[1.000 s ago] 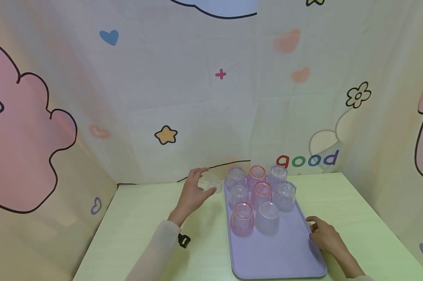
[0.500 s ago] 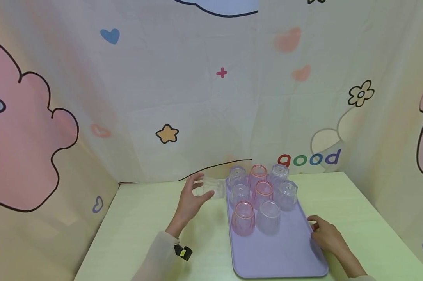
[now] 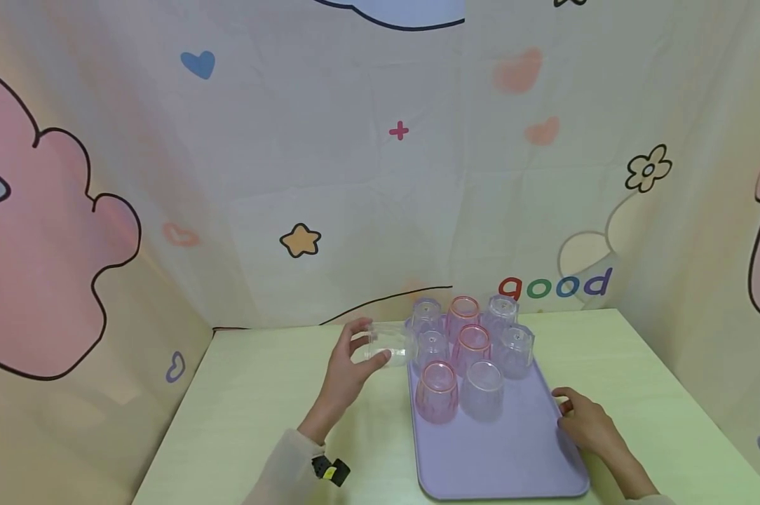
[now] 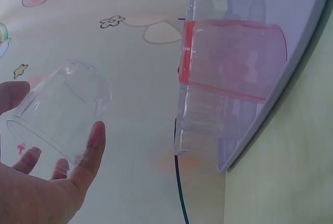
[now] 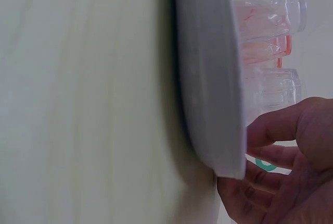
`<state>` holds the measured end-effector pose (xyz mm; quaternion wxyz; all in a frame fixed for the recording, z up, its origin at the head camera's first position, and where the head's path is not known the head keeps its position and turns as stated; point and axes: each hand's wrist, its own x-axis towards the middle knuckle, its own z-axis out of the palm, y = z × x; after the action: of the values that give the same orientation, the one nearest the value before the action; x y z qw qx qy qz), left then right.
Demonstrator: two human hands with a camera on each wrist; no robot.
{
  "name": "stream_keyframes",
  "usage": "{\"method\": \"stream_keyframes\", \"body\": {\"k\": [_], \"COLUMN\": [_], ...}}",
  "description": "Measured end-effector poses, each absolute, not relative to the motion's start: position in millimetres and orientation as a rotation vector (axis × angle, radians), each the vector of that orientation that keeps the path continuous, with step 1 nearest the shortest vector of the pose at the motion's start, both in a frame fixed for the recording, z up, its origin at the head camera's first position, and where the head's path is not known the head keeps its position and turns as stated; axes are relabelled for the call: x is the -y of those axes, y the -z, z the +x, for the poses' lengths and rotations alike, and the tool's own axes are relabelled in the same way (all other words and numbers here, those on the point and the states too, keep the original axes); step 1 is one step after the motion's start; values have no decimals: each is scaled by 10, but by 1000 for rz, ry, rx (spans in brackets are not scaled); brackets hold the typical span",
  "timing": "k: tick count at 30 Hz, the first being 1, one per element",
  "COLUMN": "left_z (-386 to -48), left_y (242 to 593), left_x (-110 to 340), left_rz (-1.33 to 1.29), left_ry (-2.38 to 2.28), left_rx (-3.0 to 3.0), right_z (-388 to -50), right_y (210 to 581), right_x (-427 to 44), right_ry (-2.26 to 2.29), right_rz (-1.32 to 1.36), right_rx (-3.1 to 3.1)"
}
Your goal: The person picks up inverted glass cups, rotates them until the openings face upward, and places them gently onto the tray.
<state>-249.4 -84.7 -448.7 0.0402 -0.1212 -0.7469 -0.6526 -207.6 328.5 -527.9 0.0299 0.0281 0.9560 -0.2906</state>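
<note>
My left hand (image 3: 345,372) holds a clear plastic cup (image 3: 389,345) between thumb and fingers, just left of the tray's far end. The cup lies tipped on its side in the air; in the left wrist view the same clear cup (image 4: 67,104) is apart from the tray. A lilac tray (image 3: 493,463) bears several cups, among them a pink cup (image 3: 437,396) and a frosted clear cup (image 3: 482,393). At the tray's right edge, my right hand (image 3: 588,424) grips the rim; in the right wrist view its thumb and fingers (image 5: 270,127) close about the edge.
Behind the front pair stand further cups, such as a pink-rimmed cup (image 3: 472,351) and a clear faceted cup (image 3: 515,351). The pale table (image 3: 260,400) ends at a printed curtain (image 3: 367,210). A black band (image 3: 331,471) sits on the left wrist.
The left hand has drawn slightly nearer and lower, and the clear cup has moved right, tipping further onto its side beside the tray. My right hand stays on the tray's edge.
</note>
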Motion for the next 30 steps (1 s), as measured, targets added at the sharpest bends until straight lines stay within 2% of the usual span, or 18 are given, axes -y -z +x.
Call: {"method": "stream_keyframes", "body": {"k": [8, 17, 25, 30], "left_z": [-2404, -2287, -2177, -2101], "left_y": [4493, 4450, 4414, 4401], "left_x": [811, 758, 672, 596], "left_rz": [-378, -406, -478, -509], "left_ry": [2044, 2116, 2195, 2250], "left_rx": [2272, 2218, 2173, 2159], "right_z": [-2040, -1956, -1861, -1821], "right_y": [5230, 5011, 4649, 4462], "right_x": [-3284, -3117, -2667, -2427], "right_ry": [844, 929, 1226, 1433], "right_rz": [65, 18, -328, -532], "right_rx": [-2999, -3197, -3421, -3348]}}
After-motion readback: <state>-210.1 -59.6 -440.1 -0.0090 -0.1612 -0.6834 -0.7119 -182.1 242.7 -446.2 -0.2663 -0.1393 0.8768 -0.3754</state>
